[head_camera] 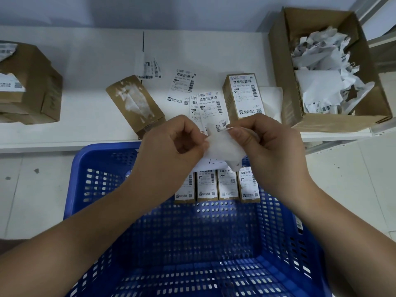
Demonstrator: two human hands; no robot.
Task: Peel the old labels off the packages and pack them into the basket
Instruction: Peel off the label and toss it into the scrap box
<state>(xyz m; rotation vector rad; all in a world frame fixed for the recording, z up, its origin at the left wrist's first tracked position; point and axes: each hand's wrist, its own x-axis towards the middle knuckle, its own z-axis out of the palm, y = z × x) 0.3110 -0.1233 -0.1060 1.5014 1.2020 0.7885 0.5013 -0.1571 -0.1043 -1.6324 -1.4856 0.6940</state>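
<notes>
Above the blue basket [90, 168], both hands' grips pinch a crumpled white label [222, 146].

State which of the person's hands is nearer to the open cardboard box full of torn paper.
Right. The right hand is just left of the box, near its front corner; the left hand is farther left, beyond the paper scrap both pinch.
</notes>
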